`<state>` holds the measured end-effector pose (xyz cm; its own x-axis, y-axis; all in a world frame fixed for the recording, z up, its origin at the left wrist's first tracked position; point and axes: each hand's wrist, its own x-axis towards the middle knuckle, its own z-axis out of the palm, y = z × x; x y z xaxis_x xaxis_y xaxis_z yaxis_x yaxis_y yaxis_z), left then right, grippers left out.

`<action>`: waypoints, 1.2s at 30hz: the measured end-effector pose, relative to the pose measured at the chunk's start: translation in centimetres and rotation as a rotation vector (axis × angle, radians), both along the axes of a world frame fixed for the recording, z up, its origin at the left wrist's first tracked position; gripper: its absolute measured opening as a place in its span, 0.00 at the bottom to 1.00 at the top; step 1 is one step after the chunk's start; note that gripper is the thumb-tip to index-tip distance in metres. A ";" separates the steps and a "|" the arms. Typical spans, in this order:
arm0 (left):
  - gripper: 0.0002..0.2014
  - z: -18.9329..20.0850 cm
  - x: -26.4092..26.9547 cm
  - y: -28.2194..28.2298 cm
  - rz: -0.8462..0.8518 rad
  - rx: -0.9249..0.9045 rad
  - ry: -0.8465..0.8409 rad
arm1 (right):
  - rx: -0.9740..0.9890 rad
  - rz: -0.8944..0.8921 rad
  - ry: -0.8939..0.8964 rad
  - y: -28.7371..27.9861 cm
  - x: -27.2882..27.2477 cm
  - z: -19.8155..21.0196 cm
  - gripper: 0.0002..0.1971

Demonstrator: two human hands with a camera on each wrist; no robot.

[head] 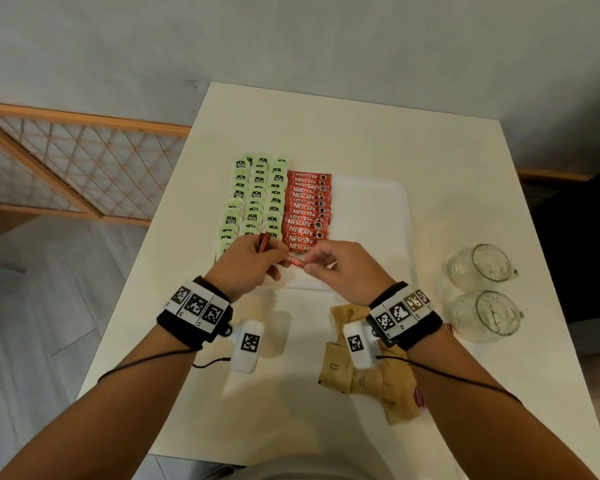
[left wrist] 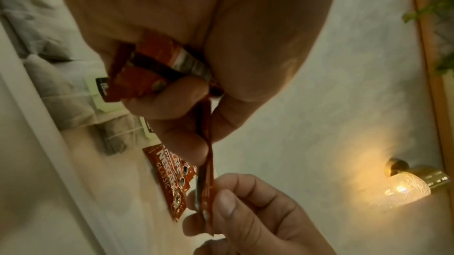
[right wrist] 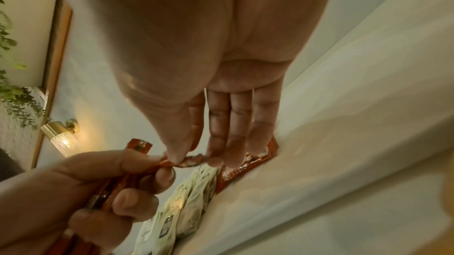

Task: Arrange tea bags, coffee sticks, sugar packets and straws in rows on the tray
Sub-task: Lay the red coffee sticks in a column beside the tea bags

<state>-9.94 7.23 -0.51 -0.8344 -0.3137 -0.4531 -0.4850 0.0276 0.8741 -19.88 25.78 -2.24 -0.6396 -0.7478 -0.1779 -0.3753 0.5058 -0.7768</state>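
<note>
**A coffee stick passed between two hands above the tray's near edge**

Nearest, in the head view, a loose heap of brown paper sugar packets [head: 368, 379] lies on the white table [head: 291, 410] under the right wrist. A scrap of red-and-white stripes [head: 419, 396] peeks from beneath the heap; what it is cannot be told.

Just beyond, the two hands meet over the near rim of the white tray [head: 371, 209]. The left hand [head: 246, 263] clutches a small bundle of red coffee sticks [head: 264, 241]. The head view shows only the bundle's tip. The left wrist view shows its glossy foil ends fanned out against the palm, fingers [left wrist: 172, 92] curled round them. One coffee stick [head: 296, 261] spans the gap between the hands. The right hand [head: 343, 268] pinches its end between thumb and forefinger, the other fingers [right wrist: 236, 123] straight, as the right wrist view shows.

Further on, a column of overlapping red sticks [head: 307, 209] lies on the tray, and to its left three columns of pale green tea bags [head: 253, 199].

To the right, well apart from the tray, stand two ribbed glass mugs [head: 482, 292].
</note>
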 end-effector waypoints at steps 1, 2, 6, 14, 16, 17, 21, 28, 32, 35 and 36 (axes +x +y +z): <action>0.05 0.1 0.1 0.0 -0.037 -0.017 0.019 | 0.007 -0.012 -0.011 0.2 0.0 -0.1 0.07; 0.06 0.2 0.2 0.0 -0.077 -0.045 0.037 | 0.013 -0.022 -0.018 0.3 -0.1 -0.2 0.08; 0.07 -0.2 0.4 -0.3 -0.152 -0.151 0.066 | 0.029 -0.033 -0.039 0.5 -0.3 -0.4 0.08; 0.05 -0.3 0.5 0.2 -0.047 -0.078 0.108 | -0.072 -0.100 -0.120 0.1 -0.3 -0.4 0.05; 0.05 -0.3 0.4 0.7 -0.033 -0.050 0.122 | -0.135 -0.130 -0.164 -0.2 -0.2 -0.3 0.03; 0.07 -0.3 0.4 1.0 -0.010 -0.040 0.135 | -0.149 -0.129 -0.173 -0.3 -0.2 -0.3 0.03; 0.06 -0.1 0.0 1.6 0.083 0.006 0.182 | -0.135 -0.078 -0.150 -0.6 0.0 0.1 0.02; 0.05 -0.4 -0.1 0.5 -0.123 -0.106 0.133 | -0.255 -0.172 -0.160 -0.2 -0.8 0.0 0.12; 0.05 -0.5 0.2 0.0 -0.129 -0.185 0.133 | -0.138 -0.074 -0.150 0.2 -0.9 0.0 0.06; 0.07 -0.6 0.1 -0.1 -0.060 -0.199 0.142 | -0.058 -0.054 -0.113 0.4 -1.0 -0.5 0.07; 0.07 -0.7 0.1 -0.2 -0.050 -0.208 0.139 | -0.041 -0.058 -0.090 0.4 -1.1 -0.7 0.06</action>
